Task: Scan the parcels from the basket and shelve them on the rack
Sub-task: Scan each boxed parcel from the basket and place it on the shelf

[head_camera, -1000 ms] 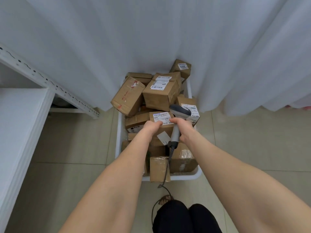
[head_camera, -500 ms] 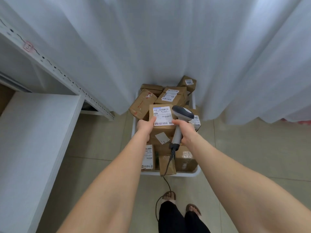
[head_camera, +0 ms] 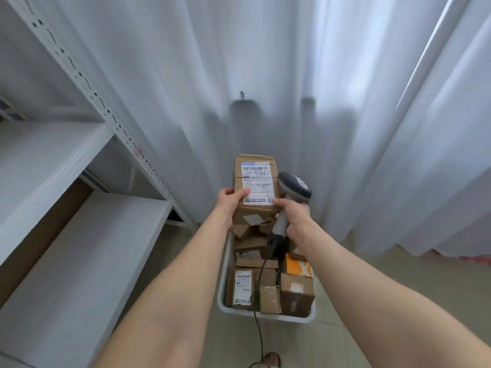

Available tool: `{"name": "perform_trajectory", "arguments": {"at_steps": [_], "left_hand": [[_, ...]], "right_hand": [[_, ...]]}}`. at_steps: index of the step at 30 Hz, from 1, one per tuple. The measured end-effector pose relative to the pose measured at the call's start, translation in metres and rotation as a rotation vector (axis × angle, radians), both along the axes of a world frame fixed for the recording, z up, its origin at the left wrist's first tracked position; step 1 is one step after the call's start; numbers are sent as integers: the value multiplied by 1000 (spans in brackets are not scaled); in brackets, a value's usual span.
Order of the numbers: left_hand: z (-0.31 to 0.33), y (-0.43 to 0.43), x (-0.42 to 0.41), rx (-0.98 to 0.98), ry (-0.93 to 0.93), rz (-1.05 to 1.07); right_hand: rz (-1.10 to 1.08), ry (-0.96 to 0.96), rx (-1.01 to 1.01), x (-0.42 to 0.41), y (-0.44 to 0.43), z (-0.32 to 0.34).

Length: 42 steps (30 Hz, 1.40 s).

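Note:
A brown cardboard parcel (head_camera: 255, 166) with a white barcode label is held up high above the basket. My left hand (head_camera: 229, 201) grips its left lower edge, thumb on the label. My right hand (head_camera: 293, 216) grips the grey handle of a barcode scanner (head_camera: 293, 185), and its thumb touches the label's lower right corner. The scanner head sits just right of the parcel. Its black cable hangs down over the white basket (head_camera: 265, 316), which holds several brown parcels and an orange box (head_camera: 299, 266).
A white metal rack (head_camera: 79, 235) with two bare shelves stands at the left, its perforated upright (head_camera: 106, 107) slanting toward the basket. White curtains (head_camera: 345, 102) hang behind. The floor is beige tile. A sandalled foot (head_camera: 271, 359) shows at the bottom.
The parcel has been lifted out of the basket and raised, with both hands rising together. The camera has tilted up, so more of the rack and curtain shows.

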<state>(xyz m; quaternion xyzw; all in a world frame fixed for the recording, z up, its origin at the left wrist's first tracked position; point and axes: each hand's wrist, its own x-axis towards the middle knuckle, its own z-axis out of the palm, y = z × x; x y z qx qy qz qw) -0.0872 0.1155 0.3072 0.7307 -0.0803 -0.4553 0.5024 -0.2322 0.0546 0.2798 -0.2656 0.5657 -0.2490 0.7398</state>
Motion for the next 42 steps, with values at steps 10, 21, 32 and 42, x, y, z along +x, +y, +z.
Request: {"name": "perform_trajectory", "arguments": {"at_steps": [10, 21, 32, 42], "left_hand": [[87, 54, -4, -72, -34, -41], [112, 126, 15, -232, -150, 116], [123, 178, 77, -265, -223, 240], [132, 215, 111, -287, -214, 230]], "right_hand": [[72, -114, -149, -4, 25, 85], [243, -171, -345, 15, 84, 141], [486, -165, -429, 55, 144, 176], [588, -131, -472, 80, 177, 188]]}}
